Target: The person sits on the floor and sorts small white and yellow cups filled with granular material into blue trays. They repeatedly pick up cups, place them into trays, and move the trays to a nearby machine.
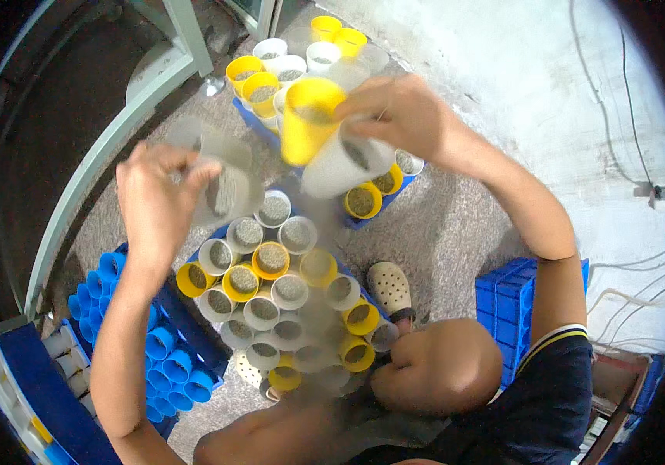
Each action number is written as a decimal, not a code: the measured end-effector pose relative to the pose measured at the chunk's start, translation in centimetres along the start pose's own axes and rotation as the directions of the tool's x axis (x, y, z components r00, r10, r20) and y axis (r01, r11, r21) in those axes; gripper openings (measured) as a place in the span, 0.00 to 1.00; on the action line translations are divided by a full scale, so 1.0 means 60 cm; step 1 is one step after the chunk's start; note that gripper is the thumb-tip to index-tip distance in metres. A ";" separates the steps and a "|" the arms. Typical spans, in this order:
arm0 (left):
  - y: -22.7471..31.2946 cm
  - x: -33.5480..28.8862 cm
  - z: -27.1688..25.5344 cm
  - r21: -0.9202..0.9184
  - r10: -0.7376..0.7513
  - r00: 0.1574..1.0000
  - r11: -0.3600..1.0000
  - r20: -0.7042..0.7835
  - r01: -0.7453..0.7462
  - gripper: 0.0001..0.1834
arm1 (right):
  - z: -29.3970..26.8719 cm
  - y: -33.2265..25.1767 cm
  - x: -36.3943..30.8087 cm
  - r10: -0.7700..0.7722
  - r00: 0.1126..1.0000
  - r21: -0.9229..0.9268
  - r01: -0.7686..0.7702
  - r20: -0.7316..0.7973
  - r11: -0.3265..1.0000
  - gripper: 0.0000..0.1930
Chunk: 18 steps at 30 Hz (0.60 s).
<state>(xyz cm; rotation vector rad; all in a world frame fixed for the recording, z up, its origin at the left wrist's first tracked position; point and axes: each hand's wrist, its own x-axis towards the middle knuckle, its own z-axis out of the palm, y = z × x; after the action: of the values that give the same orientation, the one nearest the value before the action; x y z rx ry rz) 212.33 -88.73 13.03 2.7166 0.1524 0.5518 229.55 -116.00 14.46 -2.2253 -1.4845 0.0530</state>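
Note:
My left hand [156, 186] is closed in a pinch on the rim of a translucent whitish cup [233, 174], with greyish grains showing inside. Another pale cup shape blurs beside it. Between its fingers and thumb, my right hand [406, 116] grips a yellow cup [308, 139] and a translucent white cup [332, 172] together by their rims. Both are tilted and smeared by motion. Beneath my hands stand many yellow and whitish cups [273, 259] in close rows, holding grey-green grains. A vertical grey blur hides part of these rows.
More filled cups stand in a blue crate [259, 124] ahead and another blue crate [362, 223] right of it. Blue cups [179, 363] fill a crate at left. A stacked blue crate [499, 306] stands at right, near the wall [549, 85]. A metal frame [77, 182] curves along the left.

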 end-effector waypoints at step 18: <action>0.038 0.332 0.220 0.129 -0.212 0.959 0.963 -0.189 0.238 0.13 | -0.123 0.349 0.156 0.025 0.989 -0.041 -0.031 -0.146 0.999 0.12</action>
<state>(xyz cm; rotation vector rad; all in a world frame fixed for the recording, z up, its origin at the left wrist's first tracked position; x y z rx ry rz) 235.93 -91.66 9.66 2.7402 0.5642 0.7346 253.64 -116.88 14.83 -2.2323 -1.3882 -0.1310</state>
